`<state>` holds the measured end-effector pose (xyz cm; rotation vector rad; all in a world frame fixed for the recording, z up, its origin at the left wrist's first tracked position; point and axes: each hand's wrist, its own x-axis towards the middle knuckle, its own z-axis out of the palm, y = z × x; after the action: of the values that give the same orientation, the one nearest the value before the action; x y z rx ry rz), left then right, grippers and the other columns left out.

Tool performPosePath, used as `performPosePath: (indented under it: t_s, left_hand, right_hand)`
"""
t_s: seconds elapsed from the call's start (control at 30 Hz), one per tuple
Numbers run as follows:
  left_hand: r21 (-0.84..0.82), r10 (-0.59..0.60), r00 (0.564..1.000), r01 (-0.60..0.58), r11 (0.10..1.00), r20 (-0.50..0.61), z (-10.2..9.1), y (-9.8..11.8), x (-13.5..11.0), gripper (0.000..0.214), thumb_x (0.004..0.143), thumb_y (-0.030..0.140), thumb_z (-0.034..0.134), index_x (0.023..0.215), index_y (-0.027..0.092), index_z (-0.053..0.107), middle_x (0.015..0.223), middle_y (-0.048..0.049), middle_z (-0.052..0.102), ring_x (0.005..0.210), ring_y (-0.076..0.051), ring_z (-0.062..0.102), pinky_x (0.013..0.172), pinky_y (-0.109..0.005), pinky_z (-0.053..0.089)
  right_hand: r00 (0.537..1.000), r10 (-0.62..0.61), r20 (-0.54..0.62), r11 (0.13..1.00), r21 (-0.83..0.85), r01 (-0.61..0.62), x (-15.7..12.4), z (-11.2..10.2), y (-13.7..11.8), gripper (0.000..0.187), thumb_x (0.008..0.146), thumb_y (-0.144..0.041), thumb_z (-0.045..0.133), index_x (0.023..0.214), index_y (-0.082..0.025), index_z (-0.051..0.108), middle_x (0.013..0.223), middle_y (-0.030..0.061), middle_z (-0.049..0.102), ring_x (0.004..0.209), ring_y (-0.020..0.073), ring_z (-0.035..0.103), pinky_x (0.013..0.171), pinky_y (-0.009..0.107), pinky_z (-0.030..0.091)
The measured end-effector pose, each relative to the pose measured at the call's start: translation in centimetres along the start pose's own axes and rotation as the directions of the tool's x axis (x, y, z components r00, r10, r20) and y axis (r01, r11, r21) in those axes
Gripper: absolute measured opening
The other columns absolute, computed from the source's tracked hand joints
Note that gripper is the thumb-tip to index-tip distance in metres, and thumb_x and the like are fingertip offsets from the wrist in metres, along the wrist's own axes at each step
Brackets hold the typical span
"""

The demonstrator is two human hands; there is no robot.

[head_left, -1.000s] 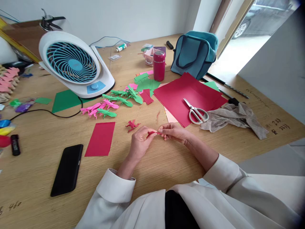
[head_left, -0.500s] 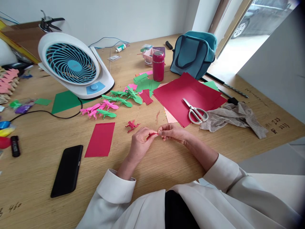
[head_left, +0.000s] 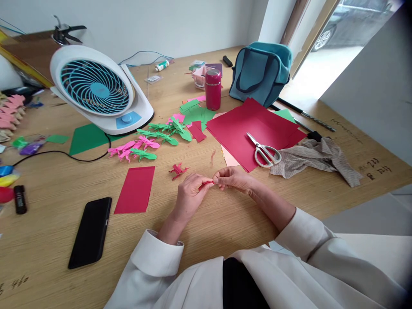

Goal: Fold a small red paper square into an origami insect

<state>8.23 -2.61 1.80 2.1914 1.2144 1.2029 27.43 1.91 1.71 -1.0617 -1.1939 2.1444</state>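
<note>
Between my two hands, just above the wooden table, is a small folded piece of red paper [head_left: 206,184], mostly covered by fingers. My left hand [head_left: 192,191] pinches it from the left. The thumb and fingertips of my right hand [head_left: 232,178] close on its right end. A small red folded-paper figure [head_left: 178,171] lies just beyond my left hand. Further left rests a stack of red paper rectangles [head_left: 135,189]. Behind these, several green folded figures [head_left: 165,136] and pink folded figures [head_left: 125,148] lie grouped together.
White-handled scissors [head_left: 266,154] lie on large red sheets [head_left: 251,124], beside a crumpled cloth [head_left: 317,159]. A fan [head_left: 99,86], a red flask [head_left: 213,90] and a blue bag [head_left: 260,75] stand at the back. A black phone [head_left: 90,232] lies at left.
Both hands stay almost where they were, still pinching the red paper. The view has shifted very slightly; nothing else has visibly moved.
</note>
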Motion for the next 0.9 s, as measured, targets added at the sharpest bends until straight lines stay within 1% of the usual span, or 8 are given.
performPosePath:
  t_s: [0.1,0.2,0.3,0.47,0.67,0.73,0.8,0.9]
  left_hand:
    - [0.029,0.024,1.000,-0.024,0.999,-0.003,-0.03,-0.14,-0.04,0.001,0.088,0.021,0.067,0.088,0.020,0.068,0.080,-0.0030,0.071,0.077,-0.016,0.064,0.073,-0.030,0.049]
    - [0.042,0.009,1.000,-0.010,0.999,0.004,-0.04,-0.14,-0.03,0.002,0.089,0.021,0.067,0.088,0.020,0.068,0.080,-0.0031,0.070,0.077,-0.017,0.063,0.073,-0.031,0.048]
    - [0.041,0.000,1.000,0.000,0.999,0.011,-0.04,-0.04,0.01,0.003,0.089,0.022,0.066,0.088,0.020,0.068,0.080,-0.0028,0.070,0.077,-0.017,0.063,0.073,-0.031,0.048]
    - [0.041,0.011,1.000,-0.011,0.999,0.004,-0.02,-0.04,0.00,0.003,0.089,0.022,0.066,0.087,0.020,0.067,0.079,-0.0023,0.069,0.077,-0.016,0.063,0.073,-0.030,0.048]
    - [0.022,0.015,1.000,-0.015,1.000,-0.008,0.02,-0.19,-0.01,0.002,0.089,0.020,0.065,0.089,0.020,0.067,0.080,-0.0028,0.069,0.077,-0.016,0.063,0.072,-0.029,0.049]
    - [0.033,0.019,1.000,-0.019,0.999,-0.007,0.02,-0.18,-0.02,0.003,0.090,0.019,0.064,0.089,0.020,0.067,0.081,-0.0031,0.069,0.078,-0.016,0.063,0.073,-0.030,0.049]
    - [0.049,0.020,1.000,-0.020,0.999,-0.002,0.03,-0.13,-0.03,0.004,0.090,0.019,0.063,0.089,0.020,0.066,0.080,-0.0031,0.069,0.078,-0.017,0.062,0.073,-0.030,0.048]
    - [0.081,0.012,1.000,-0.012,0.997,0.000,0.08,0.03,-0.05,0.005,0.090,0.019,0.062,0.086,0.020,0.066,0.078,-0.0029,0.067,0.076,-0.017,0.060,0.073,-0.031,0.047]
  right_hand:
    - [1.000,0.016,-0.004,1.000,0.025,-0.016,-0.22,0.32,-0.33,0.043,0.054,-0.047,0.090,0.070,-0.014,0.068,0.058,-0.0049,0.057,0.052,0.0055,0.050,0.053,0.019,0.039]
    - [0.999,0.030,-0.017,0.999,0.024,-0.030,-0.28,0.42,-0.44,0.041,0.055,-0.045,0.089,0.070,-0.014,0.067,0.057,-0.0051,0.057,0.051,0.0052,0.050,0.051,0.019,0.037]
    - [0.999,0.038,-0.011,0.999,0.037,-0.038,-0.24,0.37,-0.30,0.037,0.057,-0.041,0.089,0.071,-0.014,0.067,0.057,-0.0051,0.057,0.052,0.0053,0.050,0.052,0.019,0.039]
    - [1.000,0.006,-0.001,0.993,0.115,-0.006,-0.13,0.48,0.16,0.034,0.058,-0.036,0.088,0.070,-0.014,0.066,0.059,-0.0051,0.056,0.055,0.0052,0.049,0.059,0.018,0.044]
    - [1.000,-0.023,0.013,0.987,0.157,0.020,0.03,0.57,0.52,0.038,0.056,-0.040,0.090,0.067,-0.015,0.063,0.063,-0.0047,0.055,0.056,0.0051,0.049,0.058,0.018,0.044]
    - [1.000,-0.022,0.005,0.989,0.144,0.021,0.06,0.55,0.49,0.039,0.056,-0.042,0.089,0.068,-0.015,0.064,0.063,-0.0045,0.056,0.056,0.0057,0.049,0.058,0.019,0.044]
    - [0.999,-0.035,-0.002,0.995,0.095,0.035,0.05,0.54,0.35,0.040,0.057,-0.044,0.089,0.070,-0.015,0.065,0.062,-0.0044,0.056,0.055,0.0063,0.049,0.057,0.020,0.042]
    - [0.994,-0.105,0.003,0.994,-0.025,0.105,-0.02,0.47,0.03,0.040,0.060,-0.048,0.086,0.070,-0.015,0.066,0.061,-0.0041,0.056,0.056,0.0067,0.047,0.056,0.020,0.040]
